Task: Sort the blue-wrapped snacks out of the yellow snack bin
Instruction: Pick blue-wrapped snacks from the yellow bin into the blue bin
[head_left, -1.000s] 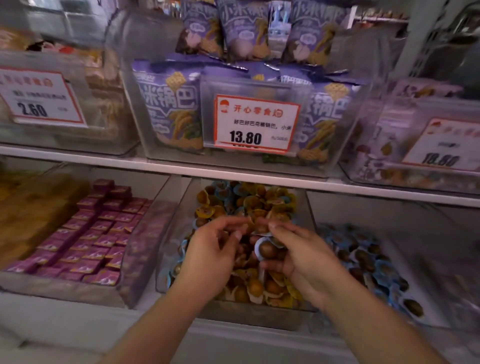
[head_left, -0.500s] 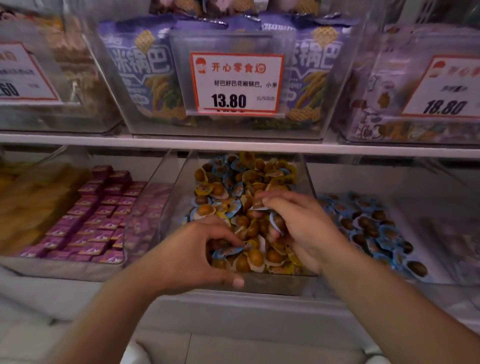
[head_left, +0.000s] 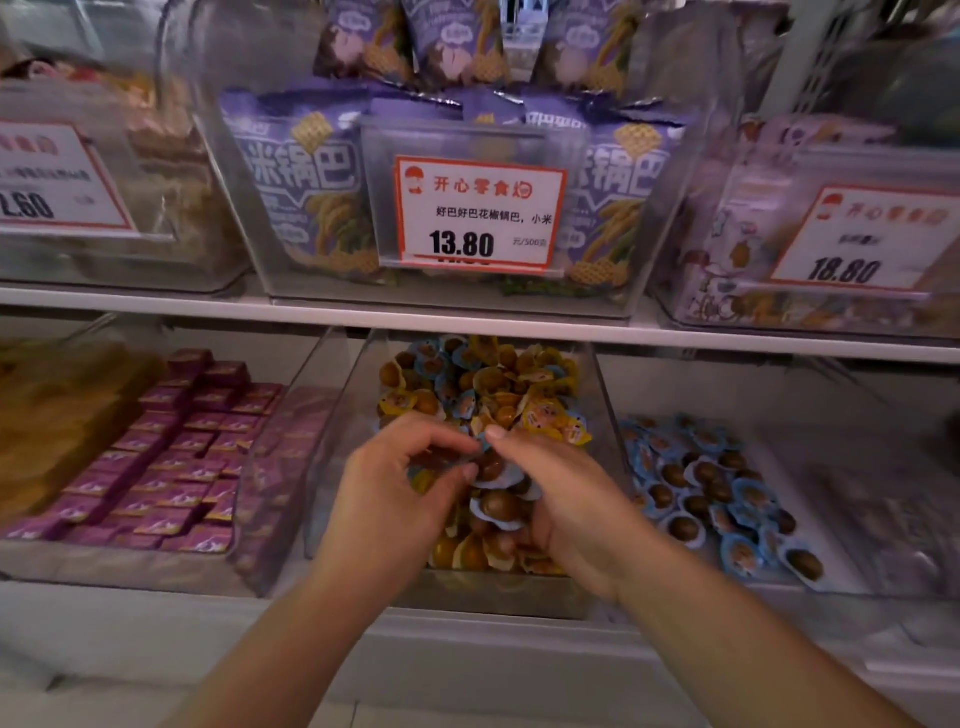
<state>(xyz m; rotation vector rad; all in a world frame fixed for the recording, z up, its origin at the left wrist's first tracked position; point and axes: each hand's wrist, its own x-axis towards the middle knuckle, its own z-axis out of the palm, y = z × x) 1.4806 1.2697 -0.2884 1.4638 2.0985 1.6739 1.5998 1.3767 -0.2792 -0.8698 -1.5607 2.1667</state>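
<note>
The clear yellow snack bin (head_left: 605, 410) on the lower shelf holds a heap of yellow-wrapped snacks (head_left: 545, 415) with blue-wrapped snacks (head_left: 434, 364) mixed in at the back. Both hands are inside the bin near its front. My left hand (head_left: 395, 499) has its fingers curled and pinches a blue-wrapped snack (head_left: 488, 465) together with my right hand (head_left: 561, 499). My right hand also cups several blue-wrapped snacks (head_left: 498, 506) against its palm. The snacks under the hands are hidden.
To the right lies a clear bin of blue-wrapped snacks (head_left: 717, 499). To the left is a bin of purple packets (head_left: 171, 457). A white shelf edge (head_left: 467, 317) runs above, carrying bins of purple bags and price tags (head_left: 478, 215).
My left hand rose from the bin's front edge and met my right hand over the pile. The camera tilted upward, showing more of the upper shelf.
</note>
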